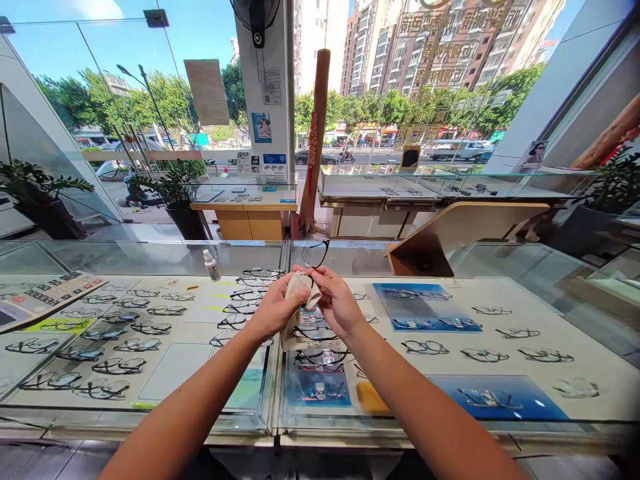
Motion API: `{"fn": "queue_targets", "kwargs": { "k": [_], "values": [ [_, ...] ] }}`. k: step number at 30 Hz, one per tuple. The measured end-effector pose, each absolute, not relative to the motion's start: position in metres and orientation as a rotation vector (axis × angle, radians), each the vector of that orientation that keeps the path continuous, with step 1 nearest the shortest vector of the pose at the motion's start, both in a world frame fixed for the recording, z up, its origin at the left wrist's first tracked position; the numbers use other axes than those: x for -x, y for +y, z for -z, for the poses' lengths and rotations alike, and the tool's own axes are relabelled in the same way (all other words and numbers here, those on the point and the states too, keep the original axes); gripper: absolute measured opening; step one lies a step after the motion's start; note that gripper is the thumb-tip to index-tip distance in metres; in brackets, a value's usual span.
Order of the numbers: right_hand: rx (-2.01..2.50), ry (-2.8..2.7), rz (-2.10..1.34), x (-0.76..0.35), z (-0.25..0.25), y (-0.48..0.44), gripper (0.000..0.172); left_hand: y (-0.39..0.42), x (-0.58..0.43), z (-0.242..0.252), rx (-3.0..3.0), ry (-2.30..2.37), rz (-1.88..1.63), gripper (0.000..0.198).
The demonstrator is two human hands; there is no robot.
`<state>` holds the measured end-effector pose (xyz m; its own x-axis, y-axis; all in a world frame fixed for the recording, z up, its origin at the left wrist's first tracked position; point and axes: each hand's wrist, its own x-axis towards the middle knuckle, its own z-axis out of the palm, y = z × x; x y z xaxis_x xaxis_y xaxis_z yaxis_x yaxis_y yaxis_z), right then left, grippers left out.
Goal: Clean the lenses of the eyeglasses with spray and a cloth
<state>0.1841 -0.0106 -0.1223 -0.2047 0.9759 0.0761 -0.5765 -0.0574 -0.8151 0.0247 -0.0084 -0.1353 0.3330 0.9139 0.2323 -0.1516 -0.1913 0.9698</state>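
Note:
Above the glass counter both my hands meet around a pair of dark-framed glasses (316, 253). One round lens stands up clear of my fingers; the rest of the frame is mostly hidden by hands and cloth. My left hand (279, 303) is closed on a light beige cloth (293, 320), thumb on top, with the cloth wrapped over part of the glasses and hanging below. My right hand (339, 300) pinches the frame from the right side, its fingers touching the cloth's edge.
Under the counter's glass (245, 420) lie many eyeglasses in rows. A small white bottle (211, 265) stands on top to the left. A wooden-backed mirror or stand (465, 227) leans at the right, and a price board (45, 300) lies far left. Further display cases (250, 200) stand beyond.

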Motion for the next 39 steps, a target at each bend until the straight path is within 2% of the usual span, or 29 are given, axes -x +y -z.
{"fn": "queue_targets", "kwargs": {
  "k": [5, 13, 23, 31, 39],
  "values": [
    [0.572, -0.966, -1.569, -0.182, 0.123, -0.013, 0.034, -0.013, -0.028, 0.134, -1.335, 0.832, -1.164, 0.061],
    [0.569, -0.985, -1.57, -0.182, 0.126, -0.011, 0.033, -0.007, -0.025, 0.135, -1.393, 0.855, -1.19, 0.076],
    [0.564, -0.985, -1.59, -0.19, 0.124, -0.008, 0.028, -0.004, -0.007, 0.133, -1.565, 0.728, -0.952, 0.064],
    [0.499, -1.032, -1.585, -0.182, 0.129, -0.011, 0.026, -0.009, -0.016, 0.134, -1.57, 0.798, -1.185, 0.058],
    [0.526, -1.098, -1.526, -0.188, 0.122, -0.01, 0.026, -0.01, -0.021, 0.127, -1.662, 0.855, -1.253, 0.067]
  ]
}}
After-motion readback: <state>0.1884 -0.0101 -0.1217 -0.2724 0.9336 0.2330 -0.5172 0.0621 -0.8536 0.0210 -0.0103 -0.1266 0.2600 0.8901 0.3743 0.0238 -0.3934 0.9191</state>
